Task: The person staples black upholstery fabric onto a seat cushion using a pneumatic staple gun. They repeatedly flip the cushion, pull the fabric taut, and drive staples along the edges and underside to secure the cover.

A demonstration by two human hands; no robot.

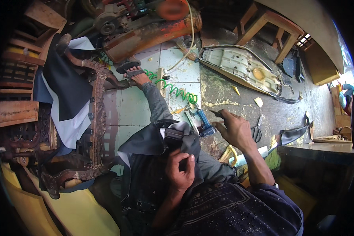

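Black sheet material (143, 138) drapes over a worker's grey trousers (214, 167), the curled left hand (179, 169) at its edge, grip unclear, while the right hand (236, 129) pinches a slim dark tool (215, 113) near a blue staple gun (205, 123) on the floor (220, 96).

Floor's half and half in here: pale, grubby tiles (131, 108) on the left, then a dark, scuffed stretch (271, 118) with yellowish smears on the right. Furniture-wise there's an ornate carved wooden frame (97, 122) beside some slatted wooden pieces (13, 112) on the left, a plain wooden stool (283, 23) up top and a dark-sided bench (322, 148) lower right. Bright daylight (348, 51) hits from the far right, leaving the lower corners pretty murky.
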